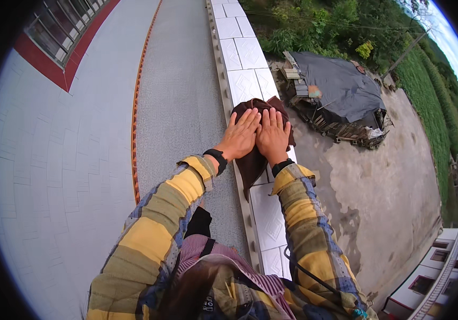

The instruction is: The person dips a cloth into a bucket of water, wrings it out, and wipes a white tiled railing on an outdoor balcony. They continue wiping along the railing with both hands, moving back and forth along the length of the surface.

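Observation:
A dark brown cloth (251,168) lies bunched on top of a white tiled parapet ledge (239,53), one corner hanging toward the ledge's near left edge. Both my hands press on it from above, side by side with thumbs close together. My left hand (240,135) lies flat on the cloth's left part, fingers stretched out and pointing away from me. Flat on its right part rests my right hand (272,136), fingers also extended. Dark bands circle both wrists below the plaid sleeves.
Left of the ledge runs a grey walkway (178,80) with an orange-brown trim strip (134,122), then a pale tiled wall (53,154) with a red-framed window. Beyond the ledge is a drop to a concrete yard (383,197), where a tarp-covered stack (338,88) stands.

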A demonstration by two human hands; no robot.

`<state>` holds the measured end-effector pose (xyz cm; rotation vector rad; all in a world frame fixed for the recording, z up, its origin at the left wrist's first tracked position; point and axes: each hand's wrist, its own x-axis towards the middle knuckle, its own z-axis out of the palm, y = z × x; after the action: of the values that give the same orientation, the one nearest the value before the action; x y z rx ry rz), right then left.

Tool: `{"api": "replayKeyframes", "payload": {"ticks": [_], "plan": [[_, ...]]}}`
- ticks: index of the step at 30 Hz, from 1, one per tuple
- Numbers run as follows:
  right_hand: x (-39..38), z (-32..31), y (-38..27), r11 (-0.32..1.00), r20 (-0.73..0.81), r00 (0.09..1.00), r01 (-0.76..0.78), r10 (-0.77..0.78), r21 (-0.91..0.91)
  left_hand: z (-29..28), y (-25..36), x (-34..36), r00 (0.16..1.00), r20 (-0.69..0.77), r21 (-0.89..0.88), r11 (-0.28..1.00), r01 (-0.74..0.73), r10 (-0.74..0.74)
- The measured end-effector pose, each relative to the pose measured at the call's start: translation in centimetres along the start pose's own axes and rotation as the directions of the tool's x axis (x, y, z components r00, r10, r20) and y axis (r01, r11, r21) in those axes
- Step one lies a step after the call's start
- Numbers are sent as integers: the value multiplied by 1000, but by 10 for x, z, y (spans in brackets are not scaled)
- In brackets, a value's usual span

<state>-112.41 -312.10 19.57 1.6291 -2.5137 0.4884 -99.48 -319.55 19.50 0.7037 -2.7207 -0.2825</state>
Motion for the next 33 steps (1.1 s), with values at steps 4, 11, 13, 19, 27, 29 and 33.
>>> {"api": "replayKeyframes", "payload": {"ticks": [4,11,13,19,27,29,33], "plan": [[91,33,-8,998,10,999,-41,42,-37,6,-75,72,997,-27,8,998,-67,67],[292,83,-33,999,43,999,-24,26,-43,-3,-217,219,1000,10,-49,999,-14,14],[352,103,-42,997,43,999,-23,26,-70,-1,-263,262,1000,-10,-35,999,-17,17],[491,153,-51,999,-2,999,34,-34,-5,7,-367,363,997,-74,45,999,22,-19],[481,142,-57,1000,-10,1000,19,-19,-12,-7,-351,358,998,10,78,995,65,-66],[439,133,-54,999,21,1000,8,-8,-31,-4,-323,325,998,20,54,997,54,-55],[347,105,-41,1000,45,999,0,1,-18,-4,-256,262,998,52,41,999,28,-30]]}}
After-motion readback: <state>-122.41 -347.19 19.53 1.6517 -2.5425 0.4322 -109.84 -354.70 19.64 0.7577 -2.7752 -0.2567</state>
